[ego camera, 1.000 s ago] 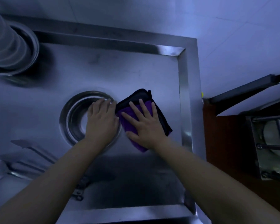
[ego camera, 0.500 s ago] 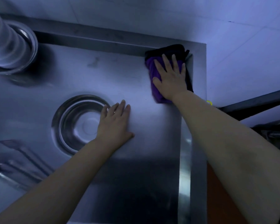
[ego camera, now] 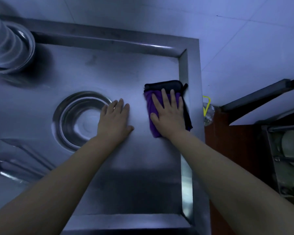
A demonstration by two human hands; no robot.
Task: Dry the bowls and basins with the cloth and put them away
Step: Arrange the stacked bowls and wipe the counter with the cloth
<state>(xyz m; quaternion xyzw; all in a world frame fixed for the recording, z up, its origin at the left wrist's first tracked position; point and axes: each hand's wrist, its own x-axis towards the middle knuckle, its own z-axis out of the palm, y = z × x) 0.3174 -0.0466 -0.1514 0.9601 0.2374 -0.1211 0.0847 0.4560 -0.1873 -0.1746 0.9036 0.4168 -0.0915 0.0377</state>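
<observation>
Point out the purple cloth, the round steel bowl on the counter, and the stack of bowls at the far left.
purple cloth [ego camera: 150, 107]: head view, bare purple fold left of the fingers.
round steel bowl [ego camera: 66, 116]: head view, left inner wall.
stack of bowls [ego camera: 5, 44]: head view, side of the stack.

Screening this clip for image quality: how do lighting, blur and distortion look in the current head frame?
Head view: dim, with a blue-violet cast; the stacked bowls at top left are motion-smeared; wide-angle bowing bends the steel worktop's raised rim; a dark shadow lies near the front edge; the purple cloth under the right hand stays fairly sharp.
</observation>
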